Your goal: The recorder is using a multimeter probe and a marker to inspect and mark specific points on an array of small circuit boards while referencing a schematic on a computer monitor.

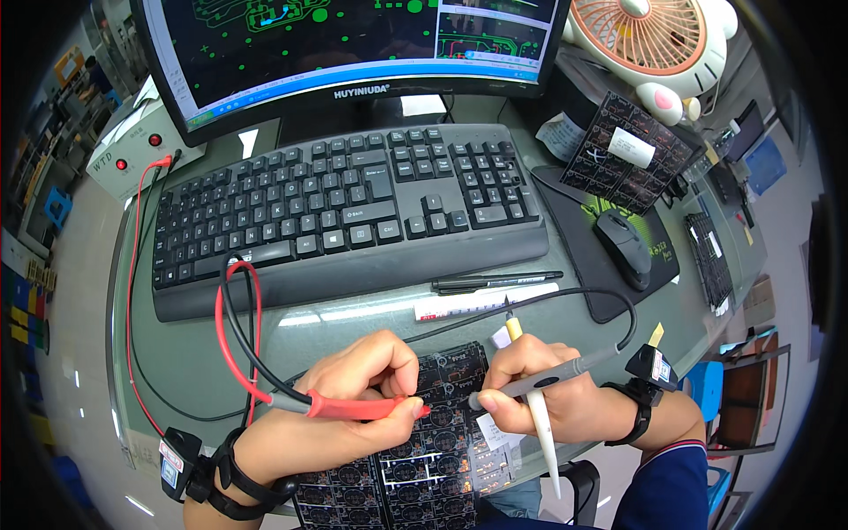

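Note:
My left hand [375,362] is closed around a red test probe [349,407], its tip pointing right over a black circuit board panel [411,477]. Facing it, my right hand [565,413] grips a grey test probe [552,375] whose dark end points left. The same hand also holds a slim white pen-like tool [541,433], slanted between the fingers, with a yellowish section and a dark point at its upper end. Between the two probe tips there is a small gap; whether either touches the board I cannot tell. A white paper label [496,435] lies by the panel's right side.
Beyond my hands sits a black keyboard [353,208], with a monitor [353,53] behind it. A black marker [495,281] lies in front. To the right are a mouse [623,247], another board panel [629,150] and a fan [638,40]. Leads run from a tester box [141,155].

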